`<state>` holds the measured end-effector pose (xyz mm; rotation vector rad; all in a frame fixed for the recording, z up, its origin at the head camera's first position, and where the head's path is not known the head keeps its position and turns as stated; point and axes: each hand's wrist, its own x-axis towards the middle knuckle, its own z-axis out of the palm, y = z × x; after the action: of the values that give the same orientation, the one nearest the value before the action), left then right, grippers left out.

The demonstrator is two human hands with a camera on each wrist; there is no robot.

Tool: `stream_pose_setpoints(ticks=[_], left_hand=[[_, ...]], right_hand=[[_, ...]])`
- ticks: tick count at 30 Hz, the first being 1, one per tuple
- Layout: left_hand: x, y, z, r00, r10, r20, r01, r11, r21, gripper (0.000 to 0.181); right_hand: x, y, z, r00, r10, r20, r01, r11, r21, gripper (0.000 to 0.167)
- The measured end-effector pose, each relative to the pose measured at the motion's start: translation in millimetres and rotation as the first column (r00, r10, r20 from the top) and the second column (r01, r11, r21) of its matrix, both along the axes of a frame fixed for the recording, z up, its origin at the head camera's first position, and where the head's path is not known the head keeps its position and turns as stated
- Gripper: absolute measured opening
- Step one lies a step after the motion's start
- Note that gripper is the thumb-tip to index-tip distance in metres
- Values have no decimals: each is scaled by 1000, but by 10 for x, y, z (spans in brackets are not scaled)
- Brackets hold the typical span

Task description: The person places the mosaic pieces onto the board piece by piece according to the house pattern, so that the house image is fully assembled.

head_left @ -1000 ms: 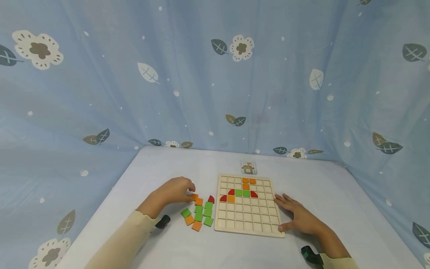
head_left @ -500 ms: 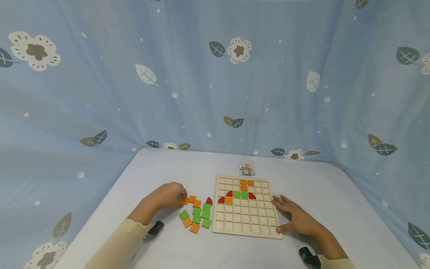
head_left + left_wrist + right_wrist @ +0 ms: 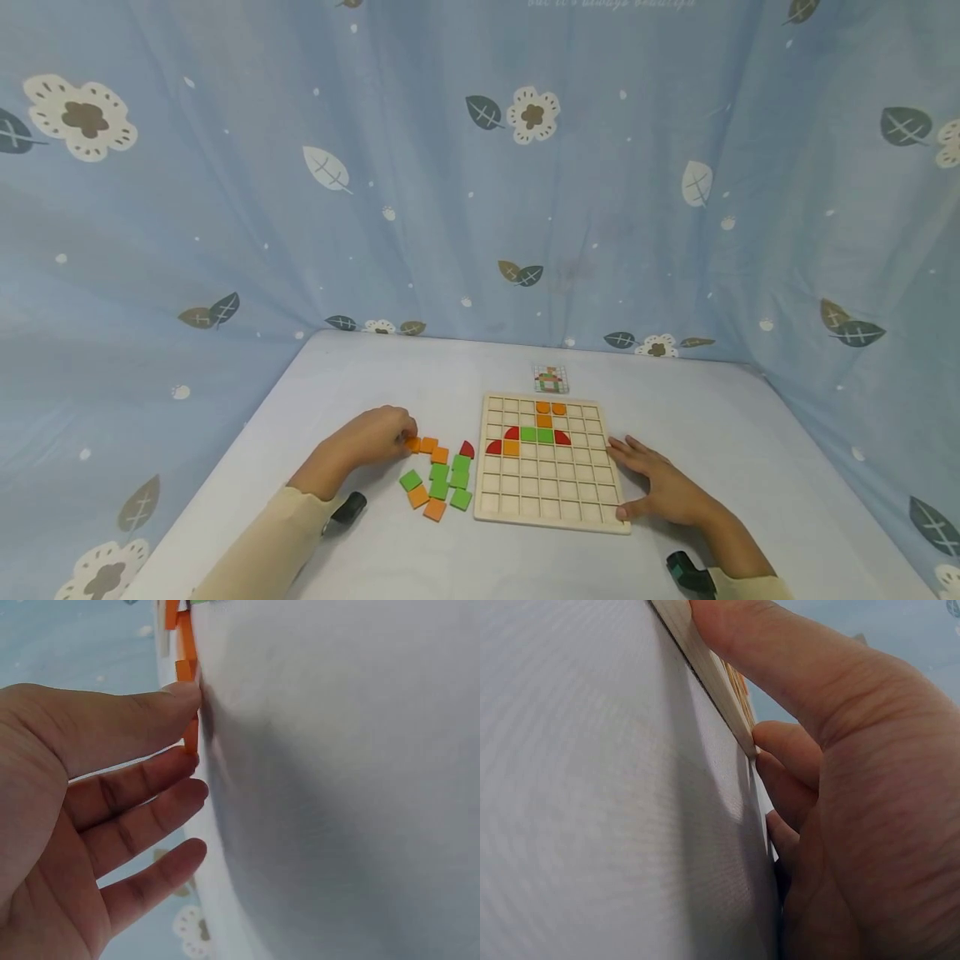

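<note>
Left hand (image 3: 375, 435) has shifted left, pinching an orange tile (image 3: 413, 446); right hand (image 3: 662, 486), loosely spread, touches the board's (image 3: 529, 486) right edge.

A white-topped table (image 3: 375, 550) carries everything. An orange tile (image 3: 414, 446) is pinched at the tips of the left fingers (image 3: 150, 817). Just to their right and nearer the person lie four more orange tiles (image 3: 439, 456), six green tiles (image 3: 459, 479) and a red quarter-round piece (image 3: 467, 450). A gridded wooden board (image 3: 540, 485) lies flat, its right edge touching the right fingers (image 3: 643, 458). Beyond those fingers, to their left, lies a small patterned card (image 3: 551, 380).
</note>
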<state>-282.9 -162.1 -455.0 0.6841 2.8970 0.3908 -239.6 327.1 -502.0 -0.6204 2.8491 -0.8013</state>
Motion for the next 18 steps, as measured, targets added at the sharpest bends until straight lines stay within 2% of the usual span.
stream_pose_setpoints(ticks=[2,5,8,18], left_hand=[[2,3,22,1000,-9,-25,9,1000,4,14],[0,30,59,996,-50,-78,50,999,-12,15],[-17,81,85,991,-89,-102,87,996,-26,15],[-88,358,135,989,-138,-49,137,990,-11,10]], right_hand=[[-3,4,-8,1000,2,-2,-2,1000,3,109],[-8,12,-19,1000,3,-3,-3,1000,2,109],[-4,16,-25,1000,7,-8,-7,1000,0,109],[0,16,-19,1000,20,-11,-21,1000,-15,107]])
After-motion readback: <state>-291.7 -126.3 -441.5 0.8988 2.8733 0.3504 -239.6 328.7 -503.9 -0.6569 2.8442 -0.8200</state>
